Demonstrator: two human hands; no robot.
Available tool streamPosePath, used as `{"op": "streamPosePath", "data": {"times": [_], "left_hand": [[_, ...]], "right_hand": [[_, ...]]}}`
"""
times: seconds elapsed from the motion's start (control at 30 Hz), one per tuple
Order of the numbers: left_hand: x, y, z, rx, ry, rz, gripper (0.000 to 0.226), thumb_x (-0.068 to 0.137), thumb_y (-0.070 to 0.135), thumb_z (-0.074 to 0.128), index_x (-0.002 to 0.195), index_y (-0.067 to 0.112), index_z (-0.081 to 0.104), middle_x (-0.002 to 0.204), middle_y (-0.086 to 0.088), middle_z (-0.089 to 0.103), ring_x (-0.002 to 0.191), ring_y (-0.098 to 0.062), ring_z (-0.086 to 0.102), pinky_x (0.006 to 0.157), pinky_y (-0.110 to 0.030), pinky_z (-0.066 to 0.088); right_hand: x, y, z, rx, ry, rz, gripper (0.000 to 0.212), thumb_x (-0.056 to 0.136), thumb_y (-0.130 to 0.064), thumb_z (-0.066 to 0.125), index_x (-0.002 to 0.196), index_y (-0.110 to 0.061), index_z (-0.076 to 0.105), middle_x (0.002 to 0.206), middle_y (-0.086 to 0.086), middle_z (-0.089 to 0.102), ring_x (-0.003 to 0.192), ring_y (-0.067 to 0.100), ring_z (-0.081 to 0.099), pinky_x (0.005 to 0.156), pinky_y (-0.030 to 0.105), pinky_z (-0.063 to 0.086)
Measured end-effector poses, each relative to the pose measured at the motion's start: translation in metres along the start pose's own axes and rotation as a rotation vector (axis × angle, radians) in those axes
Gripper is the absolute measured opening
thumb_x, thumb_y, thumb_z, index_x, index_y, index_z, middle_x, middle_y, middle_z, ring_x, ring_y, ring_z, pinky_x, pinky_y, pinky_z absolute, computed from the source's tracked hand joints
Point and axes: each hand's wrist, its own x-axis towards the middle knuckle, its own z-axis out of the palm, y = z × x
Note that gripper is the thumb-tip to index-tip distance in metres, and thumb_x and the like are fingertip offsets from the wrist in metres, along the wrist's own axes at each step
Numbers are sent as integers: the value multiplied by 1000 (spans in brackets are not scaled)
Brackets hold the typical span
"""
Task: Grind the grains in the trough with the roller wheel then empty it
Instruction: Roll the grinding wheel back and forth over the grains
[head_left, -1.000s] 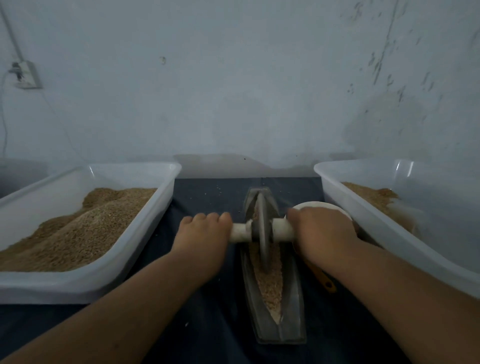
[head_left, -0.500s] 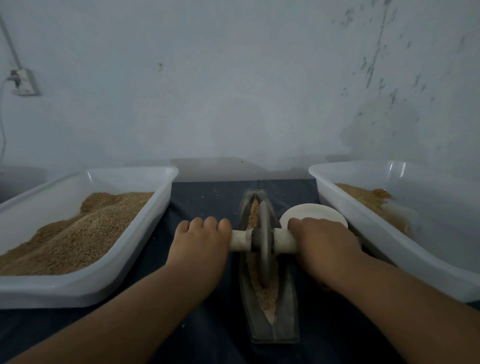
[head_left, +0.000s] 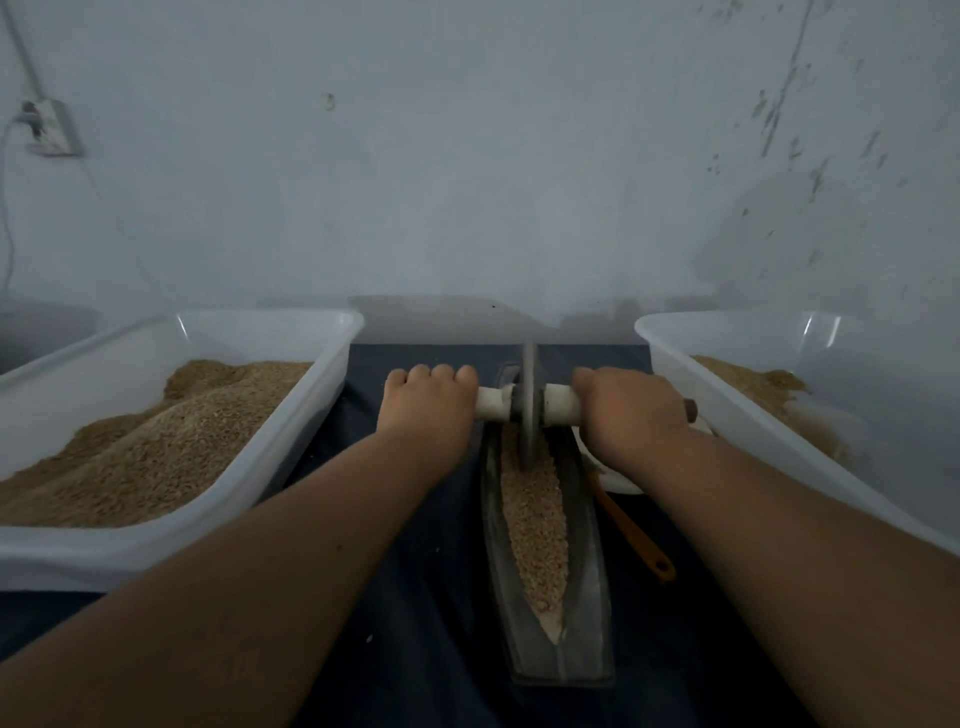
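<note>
roller wheel (head_left: 529, 415) in trough (head_left: 588, 623) | gripped between left fingers (head_left: 441, 375) and right fingers (head_left: 595, 379)

Two hands (head_left: 423, 410) (head_left: 631, 415), two white tubs (head_left: 260, 332) (head_left: 753, 338), one trough (head_left: 584, 597), one roller wheel (head_left: 530, 405), one bowl (head_left: 613, 478), one orange-handled utensil (head_left: 634, 535), one wall socket (head_left: 47, 127).

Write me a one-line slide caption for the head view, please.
Left hand and right hand grip the wheel over grains at the trough's far end, between left tub and right tub.
</note>
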Motion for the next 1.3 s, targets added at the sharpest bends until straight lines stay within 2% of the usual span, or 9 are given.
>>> {"op": "streamPosePath", "data": {"times": [0.17, 0.23, 0.3, 0.4, 0.57, 0.73, 1.1, 1.2, 1.3], "left_hand": [[-52, -2, -17, -50, -54, 80, 34, 80, 20, 62, 105, 22, 39, 108, -2, 55, 99, -23, 54, 87, -39, 38], [-76, -3, -25, -39, -26, 116, 37, 78, 22, 63, 100, 25, 33, 104, 2, 52, 95, -21, 52, 84, -37, 37], [-95, -4, -33, -47, -2, 146, 45, 76, 22, 63, 92, 29, 22, 95, 6, 45, 86, -17, 46, 83, -35, 36], [-112, -3, -43, -57, 21, 174, 51, 76, 23, 62, 89, 30, 14, 90, 10, 32, 79, -13, 32, 80, -33, 34], [-107, 1, -44, -61, -10, 146, 45, 76, 19, 60, 92, 28, 19, 93, 7, 36, 82, -15, 35, 84, -35, 36], [-68, 6, -26, 14, -7, 89, 38, 77, 20, 63, 107, 21, 39, 106, -1, 52, 97, -22, 51, 87, -38, 38], [16, 3, -2, 6, 10, -1, 32, 86, 23, 54, 114, 15, 43, 115, -9, 55, 107, -30, 52, 93, -43, 37], [-5, 2, -2, -11, 22, 29, 32, 85, 20, 54, 114, 17, 43, 115, -6, 54, 106, -28, 52, 92, -41, 37], [-34, 3, -11, -26, 3, 75, 34, 83, 18, 56, 113, 19, 41, 113, -3, 53, 103, -26, 51, 90, -40, 36]], "right_hand": [[-46, -13, -21, 1, -96, -6, 16, 85, -28, 61, 93, -26, 48, 77, -6, 47, 69, 17, 51, 61, 33, 45], [-68, -16, -27, -56, -49, 12, 7, 88, -26, 54, 92, -29, 49, 69, -8, 42, 62, 14, 46, 49, 30, 36], [-87, -19, -34, -62, -35, 18, 7, 88, -25, 52, 89, -30, 47, 66, -7, 41, 59, 13, 43, 46, 28, 31], [-103, -19, -43, -50, -61, 6, 10, 86, -28, 53, 88, -33, 44, 69, -8, 45, 60, 13, 46, 50, 29, 39], [-102, -20, -45, -41, -88, 7, 10, 88, -27, 53, 90, -31, 44, 69, -8, 43, 62, 13, 46, 54, 28, 41], [-55, -15, -32, 49, -267, 38, 12, 85, -23, 61, 93, -26, 53, 85, -4, 53, 78, 16, 53, 75, 33, 47], [11, -3, -4, 3, 17, 55, 21, 84, -23, 65, 93, -20, 47, 88, 3, 56, 85, 27, 59, 66, 34, 35], [-8, -6, -7, 26, -44, 42, 27, 81, -22, 66, 88, -22, 39, 86, 1, 54, 76, 22, 53, 66, 34, 39], [-34, -11, -18, 67, -176, 42, 23, 82, -24, 65, 97, -23, 49, 91, 1, 56, 79, 19, 53, 72, 34, 46]]}}
